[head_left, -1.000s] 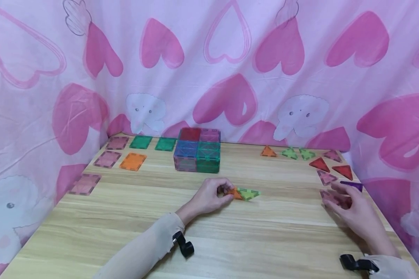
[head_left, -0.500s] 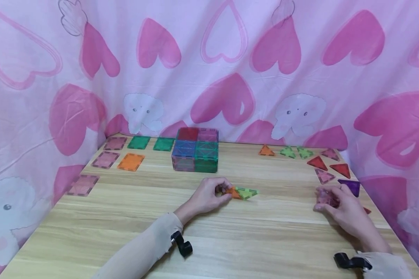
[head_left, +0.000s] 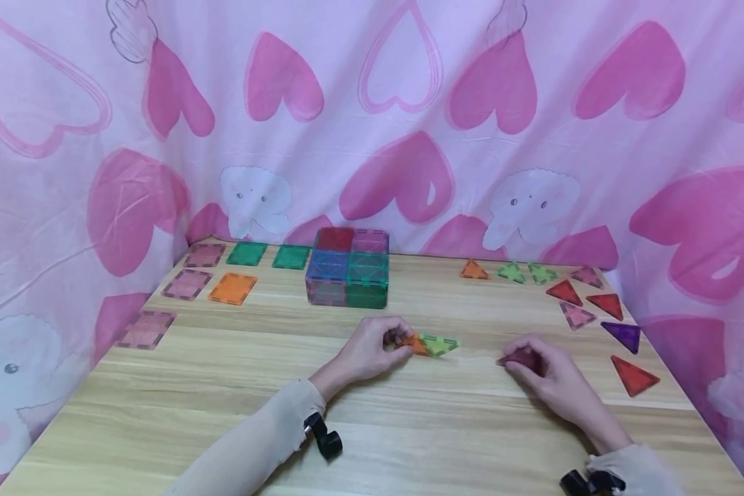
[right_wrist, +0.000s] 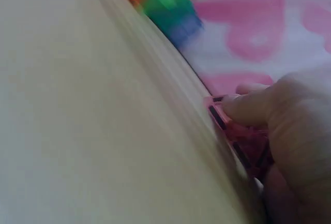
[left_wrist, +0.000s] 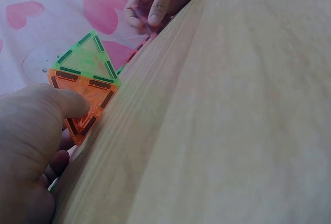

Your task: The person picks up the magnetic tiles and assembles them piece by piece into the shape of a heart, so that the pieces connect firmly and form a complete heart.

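Note:
Near the middle of the table, my left hand pinches an orange triangular magnetic tile. A lime-green triangular tile meets its edge, both standing tilted up from the wood. Some of the orange tile is covered by the thumb. To the right, my right hand holds a pink triangular magnetic tile between thumb and fingers, low over the table and apart from the green tile. In the right wrist view the joined tiles are blurred.
A block of coloured square tiles stands at the back centre. Flat square tiles, among them an orange one, lie at the left. Several triangles, including a purple one and a red one, lie along the right edge. A pink curtain hangs behind.
My right hand has picked up the pink triangle from the right side and carried it left toward the table's middle, uncovering a red triangle. The left hand has stayed in place.

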{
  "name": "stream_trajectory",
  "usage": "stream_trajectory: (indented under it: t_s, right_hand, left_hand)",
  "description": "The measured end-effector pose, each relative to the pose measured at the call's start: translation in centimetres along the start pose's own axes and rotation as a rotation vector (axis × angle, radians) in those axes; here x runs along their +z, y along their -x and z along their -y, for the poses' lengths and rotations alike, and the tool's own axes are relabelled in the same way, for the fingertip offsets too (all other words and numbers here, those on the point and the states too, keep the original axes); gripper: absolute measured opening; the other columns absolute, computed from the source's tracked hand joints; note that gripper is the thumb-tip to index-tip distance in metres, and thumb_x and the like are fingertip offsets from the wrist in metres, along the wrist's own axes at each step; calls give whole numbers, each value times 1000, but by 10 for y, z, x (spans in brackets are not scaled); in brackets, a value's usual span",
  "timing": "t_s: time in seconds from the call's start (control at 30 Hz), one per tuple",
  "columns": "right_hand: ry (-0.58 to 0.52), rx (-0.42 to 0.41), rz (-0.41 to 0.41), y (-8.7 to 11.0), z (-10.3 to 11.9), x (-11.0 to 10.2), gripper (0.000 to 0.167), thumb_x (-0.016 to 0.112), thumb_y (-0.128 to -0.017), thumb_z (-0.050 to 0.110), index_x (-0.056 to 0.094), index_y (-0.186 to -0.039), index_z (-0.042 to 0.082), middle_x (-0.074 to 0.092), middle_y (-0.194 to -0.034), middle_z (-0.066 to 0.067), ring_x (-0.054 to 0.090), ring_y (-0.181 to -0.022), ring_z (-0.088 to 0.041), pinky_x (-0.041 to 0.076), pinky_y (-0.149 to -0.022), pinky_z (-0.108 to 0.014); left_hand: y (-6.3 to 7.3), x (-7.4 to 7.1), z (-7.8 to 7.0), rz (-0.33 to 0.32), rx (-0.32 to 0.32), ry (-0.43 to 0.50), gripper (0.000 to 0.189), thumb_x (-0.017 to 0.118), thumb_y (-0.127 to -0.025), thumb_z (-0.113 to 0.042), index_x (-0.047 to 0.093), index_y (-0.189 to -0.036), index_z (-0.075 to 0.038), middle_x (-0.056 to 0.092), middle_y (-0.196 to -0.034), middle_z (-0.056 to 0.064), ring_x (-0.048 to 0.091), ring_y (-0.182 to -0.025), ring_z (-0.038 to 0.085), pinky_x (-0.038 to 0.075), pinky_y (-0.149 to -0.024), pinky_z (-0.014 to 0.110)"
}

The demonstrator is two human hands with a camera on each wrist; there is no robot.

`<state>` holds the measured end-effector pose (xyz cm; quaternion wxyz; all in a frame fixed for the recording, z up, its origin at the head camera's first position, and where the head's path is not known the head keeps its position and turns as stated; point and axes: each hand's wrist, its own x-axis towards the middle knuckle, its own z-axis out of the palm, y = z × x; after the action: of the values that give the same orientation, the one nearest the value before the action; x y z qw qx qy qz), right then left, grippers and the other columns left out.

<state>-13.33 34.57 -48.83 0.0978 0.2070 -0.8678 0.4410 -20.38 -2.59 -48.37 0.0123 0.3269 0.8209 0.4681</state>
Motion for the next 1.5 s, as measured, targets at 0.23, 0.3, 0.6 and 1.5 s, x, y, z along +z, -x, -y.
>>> stream_trajectory:
  t_s: [0.23,0.3,0.6,1.5]
  right_hand:
    - [-12,-9,57,-24,20,46,20,85,-99,10,80,-114,23,79,-110,11,73,-100,-9,57,-87,-21]
    - [7,-19,62,-30,24,55,18,86,-99,12,80,-109,26,76,-108,12,71,-98,-8,56,-85,-22]
    - [13,-3,57,-38,31,64,20,88,-97,12,79,-103,30,73,-103,13,66,-92,-10,54,-81,-25]
    - [77,173,-227,18,5,1,25,90,-92,1,72,-107,9,68,-93,-4,61,-79,-9,51,-66,-19]
  left_hand:
    - [1,3,1,-2,4,-10,14,85,-98,-10,79,-111,-12,78,-98,-5,66,-87,4,57,-79,24]
    - [1,3,2,0,13,-3,14,84,-98,-10,79,-111,-12,78,-99,-4,66,-87,4,57,-79,24]
    - [1,2,2,2,11,5,16,84,-98,-9,80,-113,-13,80,-101,-3,65,-86,4,57,-78,24]
    - [0,0,2,-18,35,0,15,84,-97,-8,78,-111,-11,78,-100,-2,69,-89,8,57,-80,25]
